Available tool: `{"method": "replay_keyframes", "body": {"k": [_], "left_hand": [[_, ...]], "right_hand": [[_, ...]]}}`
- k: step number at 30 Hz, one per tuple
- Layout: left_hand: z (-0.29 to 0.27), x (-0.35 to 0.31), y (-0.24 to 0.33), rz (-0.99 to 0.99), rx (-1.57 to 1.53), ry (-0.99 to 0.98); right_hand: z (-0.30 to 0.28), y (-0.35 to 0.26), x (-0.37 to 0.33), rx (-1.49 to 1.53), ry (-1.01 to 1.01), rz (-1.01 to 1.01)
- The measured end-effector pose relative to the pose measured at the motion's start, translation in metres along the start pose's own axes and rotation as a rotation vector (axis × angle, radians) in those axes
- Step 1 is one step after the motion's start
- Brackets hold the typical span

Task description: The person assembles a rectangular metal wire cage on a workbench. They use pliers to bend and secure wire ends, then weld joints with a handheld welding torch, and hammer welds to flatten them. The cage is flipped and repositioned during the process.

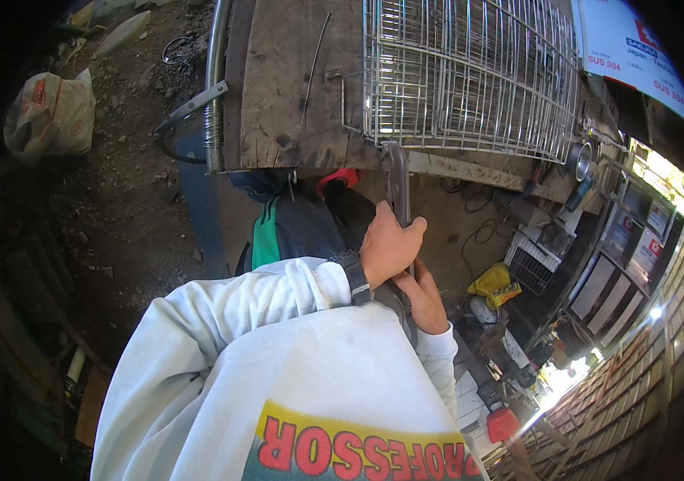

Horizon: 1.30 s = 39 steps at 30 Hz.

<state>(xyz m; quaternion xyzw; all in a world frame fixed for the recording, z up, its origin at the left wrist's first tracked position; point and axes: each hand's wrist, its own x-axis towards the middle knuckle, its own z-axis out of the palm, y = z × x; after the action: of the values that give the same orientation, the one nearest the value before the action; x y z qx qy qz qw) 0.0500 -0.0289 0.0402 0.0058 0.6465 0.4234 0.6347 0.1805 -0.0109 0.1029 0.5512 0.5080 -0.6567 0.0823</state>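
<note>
My left hand (390, 247), with a dark watch at its wrist, is closed around a long dark metal tool (399, 180) with a rounded upper end. Just below it my right hand (423, 298) is closed at the tool's lower part, its fingers partly hidden behind my left hand and wrist. The tool's upper end reaches the near edge of a wire rack (470, 80), which lies on a worn wooden workbench (286, 88). Whether they touch cannot be told. A thin bent rod (315, 68) lies on the bench left of the rack.
A metal pipe with a spring and lever (212, 120) runs along the bench's left side. A white bag (52, 116) rests on the dirt floor at left. To the right are a yellow bag (494, 286), an angle grinder (579, 192), cables and stacked boxes.
</note>
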Motion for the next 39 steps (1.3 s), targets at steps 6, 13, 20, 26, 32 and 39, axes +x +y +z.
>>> {"method": "replay_keyframes", "body": {"k": [6, 13, 20, 26, 32, 39], "left_hand": [[-0.004, 0.000, -0.002, 0.003, 0.020, -0.009], [-0.017, -0.001, 0.001, 0.018, 0.100, -0.022], [-0.019, 0.012, -0.017, 0.050, 0.070, -0.046], [-0.013, 0.007, -0.008, -0.084, -0.317, -0.312], [-0.009, 0.016, -0.015, -0.192, -0.299, -0.173], [-0.025, 0.044, -0.037, -0.162, -0.173, -0.210]], "right_hand": [[0.012, -0.003, 0.000, -0.157, 0.090, 0.011], [0.026, -0.015, -0.002, -0.302, 0.158, -0.034], [0.027, 0.013, 0.003, -0.171, 0.178, -0.065], [-0.018, 0.065, -0.011, 0.216, -0.078, -0.054], [0.008, 0.076, -0.002, -0.119, 0.115, -0.247], [0.008, 0.070, 0.008, -0.159, 0.142, -0.290]]}}
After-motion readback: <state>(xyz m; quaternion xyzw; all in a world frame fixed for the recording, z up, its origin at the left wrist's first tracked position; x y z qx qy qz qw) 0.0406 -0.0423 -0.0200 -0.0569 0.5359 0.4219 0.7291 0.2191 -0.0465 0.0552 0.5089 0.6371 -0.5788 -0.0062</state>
